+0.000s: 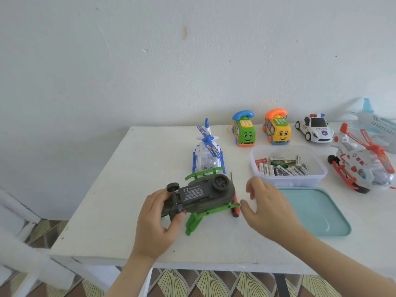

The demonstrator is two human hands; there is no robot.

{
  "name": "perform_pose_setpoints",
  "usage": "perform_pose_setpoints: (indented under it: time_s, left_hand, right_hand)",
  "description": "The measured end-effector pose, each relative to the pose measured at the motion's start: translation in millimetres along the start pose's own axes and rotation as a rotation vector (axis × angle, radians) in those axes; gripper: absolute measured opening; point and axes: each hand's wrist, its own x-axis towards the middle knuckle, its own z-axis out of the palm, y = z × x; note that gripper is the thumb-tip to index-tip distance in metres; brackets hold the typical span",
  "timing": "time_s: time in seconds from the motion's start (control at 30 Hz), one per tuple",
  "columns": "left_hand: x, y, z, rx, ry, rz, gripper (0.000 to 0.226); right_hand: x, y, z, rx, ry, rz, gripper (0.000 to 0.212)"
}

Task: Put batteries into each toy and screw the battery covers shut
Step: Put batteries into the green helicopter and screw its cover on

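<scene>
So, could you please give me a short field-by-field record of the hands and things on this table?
Left hand: grips the green helicopter, which is belly up.
Right hand: open, holding nothing, beside the screwdriver.
Screwdriver: red handle, lying on the table, partly hidden by the green helicopter.
Batteries: loose in the clear tub, with the teal lid off beside it.
Other toys: blue helicopter, green phone bus, yellow phone bus, police car, red helicopter, pale blue plane.
Battery cover: cannot tell.
</scene>
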Motion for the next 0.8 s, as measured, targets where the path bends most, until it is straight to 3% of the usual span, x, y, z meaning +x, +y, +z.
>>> perform_pose_setpoints:
  time_s: [0.13, 0.27, 0.47, 0.6, 0.73, 0.8]
  left_hand:
    - [0.7, 2.3, -1.4, 0.024, 0.025, -0.011, 0.042]
    - [0.2, 4.1, -1.5, 0.011, 0.023, 0.004, 0.042]
    - [-2.2, 0.6, -1.3, -0.06, 0.016, -0.002, 0.044]
    - [-2.3, 0.3, -0.9, -0.116, 0.009, -0.016, 0.046]
    - [-2.3, 2.4, 1.2, -0.147, -0.008, -0.024, 0.046]
    - [-3.5, 1.3, 4.3, -0.152, -0.018, -0.027, 0.045]
  right_hand:
    - [-3.9, -7.3, 12.5, -0.078, -0.201, 0.037, 0.031]
    - [0.2, -13.6, 17.8, -0.065, -0.189, 0.116, 0.038]
    - [7.6, -3.7, 12.1, -0.003, -0.18, 0.223, 0.021]
    - [10.2, 7.4, -1.0, 0.0, -0.085, 0.176, 0.017]
    - [21.9, 7.3, -19.8, 0.202, 0.116, 0.069, 0.008]
    - [28.6, -1.2, -32.7, 0.308, 0.204, 0.05, 0.013]
